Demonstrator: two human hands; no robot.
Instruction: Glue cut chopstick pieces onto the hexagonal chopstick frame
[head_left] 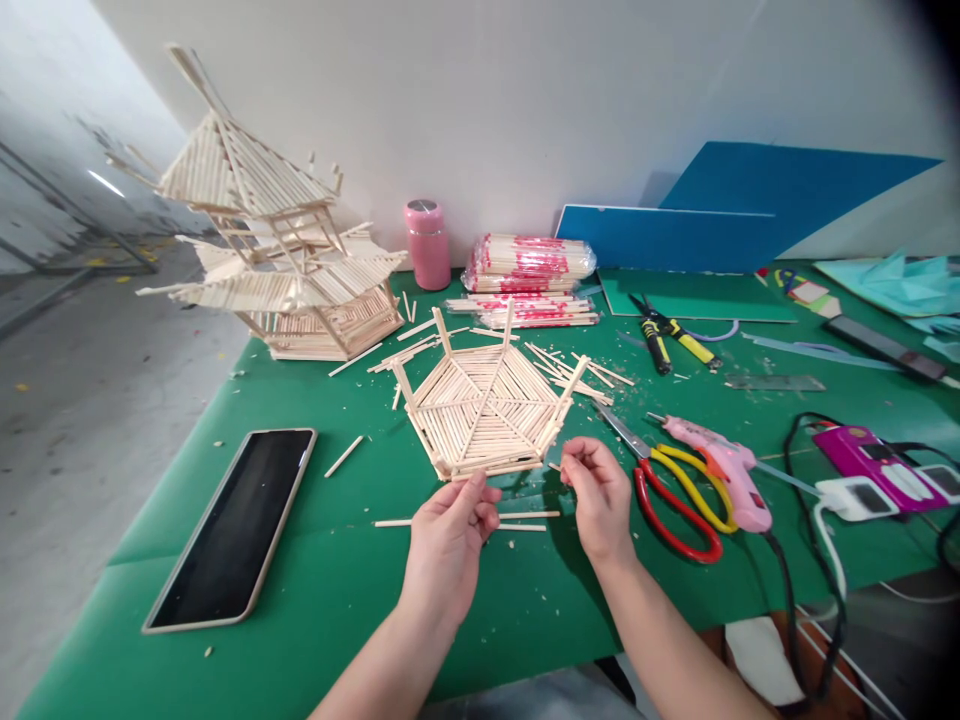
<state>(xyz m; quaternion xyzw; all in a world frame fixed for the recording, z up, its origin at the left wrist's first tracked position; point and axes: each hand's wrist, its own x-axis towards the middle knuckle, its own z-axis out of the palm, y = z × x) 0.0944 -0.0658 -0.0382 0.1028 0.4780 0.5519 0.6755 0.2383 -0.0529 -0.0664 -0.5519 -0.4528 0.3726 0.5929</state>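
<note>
A hexagonal platform of thin wooden sticks, with short upright posts at several corners, lies flat in front of me. My left hand is closed at its front edge, thumb against the curled fingers; whatever they pinch is hidden. Off the platform's front right corner, my right hand pinches a short wooden stick, of which only a small tip shows. Two loose wooden sticks lie on the table, partly behind my left hand.
A stick-built pagoda stands at back left. Nearby are a phone, a pink flask, wrapped stick bundles, scissors, pliers, a pink glue gun with its cord, and a purple power strip.
</note>
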